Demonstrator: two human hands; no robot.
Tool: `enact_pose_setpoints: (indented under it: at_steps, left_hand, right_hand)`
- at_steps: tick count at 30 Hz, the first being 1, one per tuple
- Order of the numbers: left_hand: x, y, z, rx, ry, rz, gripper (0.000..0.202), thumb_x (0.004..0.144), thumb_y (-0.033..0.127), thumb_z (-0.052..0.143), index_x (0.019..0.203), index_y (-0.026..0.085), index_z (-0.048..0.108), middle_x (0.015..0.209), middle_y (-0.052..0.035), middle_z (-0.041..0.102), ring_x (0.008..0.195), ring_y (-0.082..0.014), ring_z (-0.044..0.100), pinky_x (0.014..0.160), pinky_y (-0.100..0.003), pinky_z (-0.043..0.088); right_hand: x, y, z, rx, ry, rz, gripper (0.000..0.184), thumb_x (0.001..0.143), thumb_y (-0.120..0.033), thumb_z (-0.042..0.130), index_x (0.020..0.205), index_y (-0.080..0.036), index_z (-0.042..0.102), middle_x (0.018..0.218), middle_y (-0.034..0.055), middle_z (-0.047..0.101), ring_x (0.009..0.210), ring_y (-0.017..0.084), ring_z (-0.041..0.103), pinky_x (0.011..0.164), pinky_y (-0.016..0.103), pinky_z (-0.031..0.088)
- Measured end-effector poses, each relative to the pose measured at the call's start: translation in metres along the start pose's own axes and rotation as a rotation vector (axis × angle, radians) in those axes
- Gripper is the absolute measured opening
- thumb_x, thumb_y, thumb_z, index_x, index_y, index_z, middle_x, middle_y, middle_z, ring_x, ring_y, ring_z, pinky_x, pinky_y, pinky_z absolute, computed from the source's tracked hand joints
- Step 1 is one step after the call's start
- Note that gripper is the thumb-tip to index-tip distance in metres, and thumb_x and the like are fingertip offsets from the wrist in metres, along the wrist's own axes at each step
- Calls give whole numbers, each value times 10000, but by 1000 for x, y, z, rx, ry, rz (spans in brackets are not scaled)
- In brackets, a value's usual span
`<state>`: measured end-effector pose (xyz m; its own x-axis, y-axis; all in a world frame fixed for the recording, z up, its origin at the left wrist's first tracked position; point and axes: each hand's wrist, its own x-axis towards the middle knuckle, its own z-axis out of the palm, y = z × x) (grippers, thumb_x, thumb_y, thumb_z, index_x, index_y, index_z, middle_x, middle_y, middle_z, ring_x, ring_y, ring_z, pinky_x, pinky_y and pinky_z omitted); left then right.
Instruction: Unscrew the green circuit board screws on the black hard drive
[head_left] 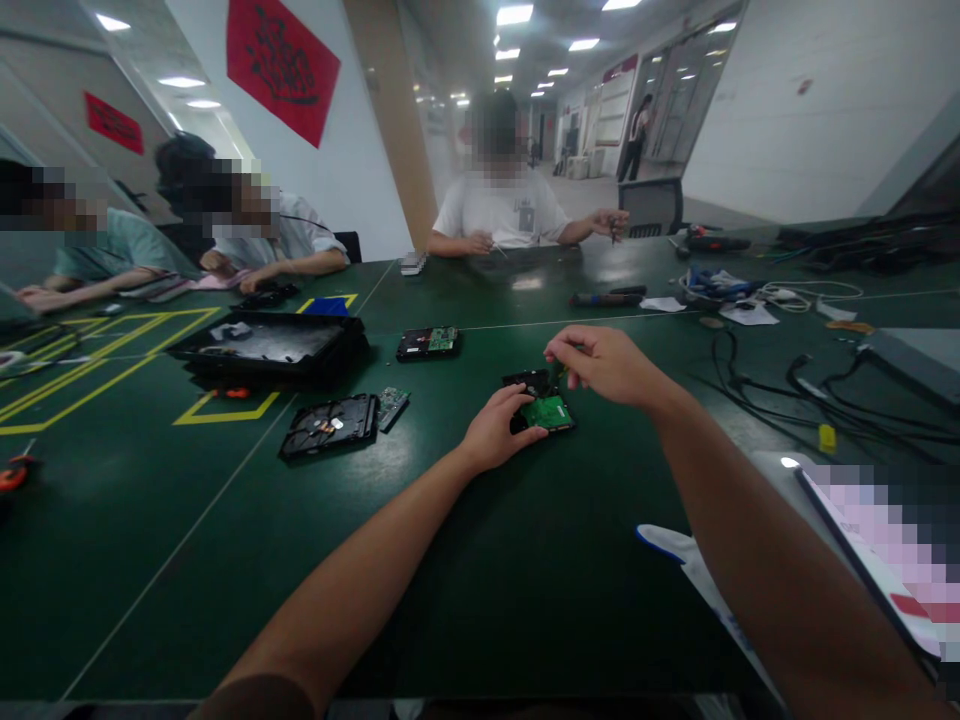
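A black hard drive (541,402) with a green circuit board on top lies on the dark green table (420,560) in front of me. My left hand (499,428) rests on its left edge, fingers curled over the drive and holding it down. My right hand (600,362) hovers just above the drive's far end, fingers pinched closed on a thin tool whose tip points down at the board; the tool is mostly hidden by my fingers.
Another opened hard drive (330,424) with a loose board lies to the left, a third drive (428,342) further back, and a black tray (270,348) beside them. Cables (795,385) spread on the right. Three people sit across the table.
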<state>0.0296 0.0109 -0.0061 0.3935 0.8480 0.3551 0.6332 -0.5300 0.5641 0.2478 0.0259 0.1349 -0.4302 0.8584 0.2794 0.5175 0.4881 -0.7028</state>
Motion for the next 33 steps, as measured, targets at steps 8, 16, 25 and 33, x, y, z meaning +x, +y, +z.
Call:
enact_pose_setpoints:
  at_steps: [8, 16, 25, 33]
  left_hand:
    - [1, 3, -3, -10, -1, -4, 596, 816, 503, 776, 1324, 233, 619, 1500, -117, 517, 1418, -291, 463, 1204, -490, 380]
    - [1, 3, -3, -30, 8, -12, 598, 799, 503, 792, 1308, 232, 635, 1487, -119, 530, 1407, -295, 473, 1193, -501, 389]
    - [2, 2, -3, -33, -7, -26, 594, 794, 496, 798, 1306, 242, 636, 1489, -120, 527, 1410, -306, 468, 1188, -528, 389]
    - [2, 1, -2, -37, -3, -18, 596, 802, 501, 789, 1311, 235, 634, 1491, -119, 526, 1414, -295, 463, 1194, -500, 388]
  right_hand:
    - [2, 1, -5, -157, 55, -27, 305, 970, -415, 531, 903, -213, 750, 907, 63, 736, 772, 195, 624, 671, 320, 418]
    - [0, 0, -2, -124, 43, 32, 336, 955, -491, 551, 913, -210, 729, 822, 59, 700, 679, 183, 584, 614, 314, 407]
    - [3, 2, -4, -169, 73, -23, 344, 933, -511, 582, 864, -213, 740, 790, 41, 689, 695, 184, 567, 628, 318, 383]
    - [1, 0, -2, -112, 58, 24, 337, 920, -516, 601, 849, -211, 728, 772, 47, 688, 662, 176, 579, 607, 314, 401]
